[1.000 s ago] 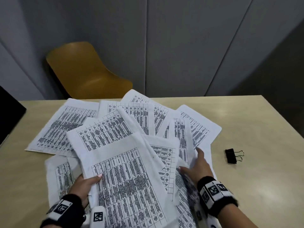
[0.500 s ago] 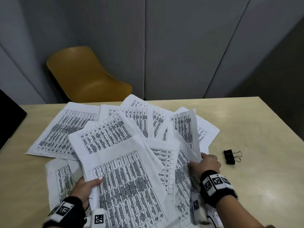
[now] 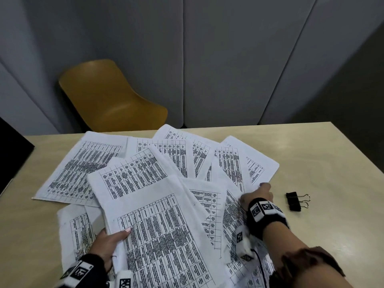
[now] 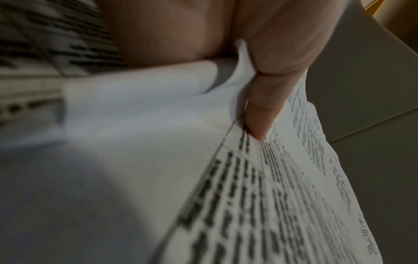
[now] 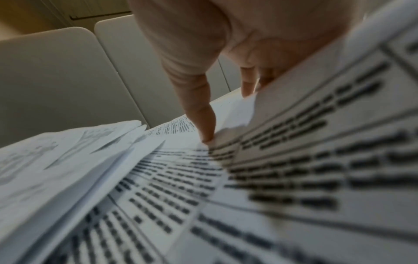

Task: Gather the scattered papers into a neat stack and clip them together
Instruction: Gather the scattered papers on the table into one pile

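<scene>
We observe the papers (image 3: 145, 183) fanned in overlapping layers across the near and middle area of the table (image 3: 332, 163), all printed with dense tables, none yet squared into a stack. The binder clip (image 3: 294, 201) lies on the bare tabletop at roughly 3 o'clock from the fan, just beyond the outermost sheet and apart from it, its wire handles pointing away from the papers. The left hand (image 3: 108, 246) sits at about 7 o'clock on the fan; we see its thumb laid over the printed face of the large near sheet (image 3: 166, 235), and the left wrist view shows the thumb (image 4: 264, 107) pressed onto the top of that sheet with the paper edge folded into the palm, so this hand grips the sheet. The right hand (image 3: 256, 194) sits at about 4 o'clock, at the right edge of the fan. In the right wrist view the thumb (image 5: 201, 116) presses down on the upper face of a sheet while the other fingers (image 5: 248, 84) curl beneath a raised sheet edge, so we read this hand as pinching sheets at that edge. Both wrists carry black bands with square markers. A yellow chair (image 3: 112, 98) stands behind the table at 11 o'clock, before grey wall panels (image 3: 228, 59).
</scene>
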